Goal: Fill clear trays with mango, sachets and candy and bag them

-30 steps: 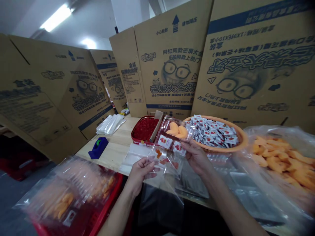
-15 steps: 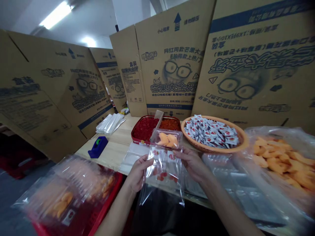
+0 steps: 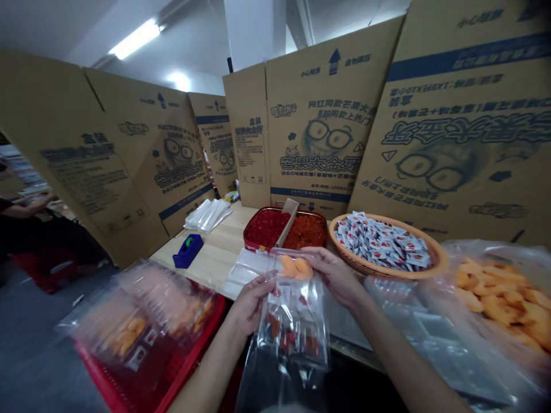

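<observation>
Nearest, one clear bag (image 3: 284,378) is drawn around one clear tray (image 3: 297,304); most of the tray looks to be inside, though whether its far edge is covered I cannot tell, and the bag seems not yet closed. The left hand (image 3: 252,304) pinches the bag's left side between thumb and fingers; the right hand (image 3: 333,272) is bent closed over the tray's far right corner. Two or three orange pieces (image 3: 296,268) fill the tray's far end. Left, one red crate (image 3: 200,330) carries several filled bags (image 3: 163,298), finished by their look, overlapping too much to count. Right lie more clear trays (image 3: 439,344), uncountable, and one large plastic bag of orange chunks (image 3: 499,292). On the worktop (image 3: 224,244) are one blue tape dispenser (image 3: 188,255), one flat pile of bags (image 3: 245,269), one two-part red tin (image 3: 256,248), one basket (image 3: 438,252) of countless sachets (image 3: 383,241) and, farther left, one bag stack (image 3: 208,215). Cartons (image 3: 318,137) stand behind, four showing.
</observation>
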The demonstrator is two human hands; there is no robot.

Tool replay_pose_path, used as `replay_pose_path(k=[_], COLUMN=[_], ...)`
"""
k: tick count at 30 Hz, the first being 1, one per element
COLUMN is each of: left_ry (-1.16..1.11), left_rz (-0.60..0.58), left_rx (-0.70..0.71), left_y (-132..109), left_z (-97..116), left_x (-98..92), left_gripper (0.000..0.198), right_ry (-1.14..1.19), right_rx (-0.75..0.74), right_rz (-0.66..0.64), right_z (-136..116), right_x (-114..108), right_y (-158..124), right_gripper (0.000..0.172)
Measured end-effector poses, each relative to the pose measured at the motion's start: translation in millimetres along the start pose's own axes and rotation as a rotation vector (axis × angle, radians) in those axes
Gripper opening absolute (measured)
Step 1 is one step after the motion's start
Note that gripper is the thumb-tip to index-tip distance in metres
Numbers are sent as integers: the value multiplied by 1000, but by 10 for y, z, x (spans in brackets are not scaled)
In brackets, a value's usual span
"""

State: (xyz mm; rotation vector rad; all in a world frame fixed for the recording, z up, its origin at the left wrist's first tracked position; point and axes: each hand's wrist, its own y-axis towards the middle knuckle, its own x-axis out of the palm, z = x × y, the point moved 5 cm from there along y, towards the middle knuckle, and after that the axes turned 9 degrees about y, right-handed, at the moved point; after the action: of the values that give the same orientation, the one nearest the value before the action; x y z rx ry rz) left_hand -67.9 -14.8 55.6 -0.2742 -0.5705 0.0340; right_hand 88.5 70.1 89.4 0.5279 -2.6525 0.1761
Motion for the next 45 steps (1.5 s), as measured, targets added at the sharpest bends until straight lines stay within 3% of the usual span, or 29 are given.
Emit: replay_pose_path(k=[7,14,17,21,26,30,34,39,45], left_ry=[-20,-4,-10,9,78,162,226,272,316], left_rz=[-47,-74,-52,24,56,57,32,8,36], left_rx=[5,-11,18,60,129,245,400,513,570], left_y=[-50,-11,-4,-53,-191,-310,-396,-507,-691], left_z=[36,23,56,107,183,333,558,772,852], left_x=[-36,146,222,258,276,297,369,451,414], left_gripper=[28,30,34,27,25,21,17,20,19], right_ry=[-224,-366,-446,-619,-650,-656,-676,-670,-712], right_rx=[2,11,-102,-255,-367,-504,-657,-664,-766], right_rz=[-30,-115,-139,-204,-240,-249,-179,-221,-172], right_z=[-60,-30,-80,-184,-300,-447,-639,-757,-795], right_x=[99,86,105,162,321,493,568,685,857], right_y=[-148,-319,-371,-408,-520,-626,-630,-608,-703], right_gripper=[35,34,36,25,19,17,15,12,10])
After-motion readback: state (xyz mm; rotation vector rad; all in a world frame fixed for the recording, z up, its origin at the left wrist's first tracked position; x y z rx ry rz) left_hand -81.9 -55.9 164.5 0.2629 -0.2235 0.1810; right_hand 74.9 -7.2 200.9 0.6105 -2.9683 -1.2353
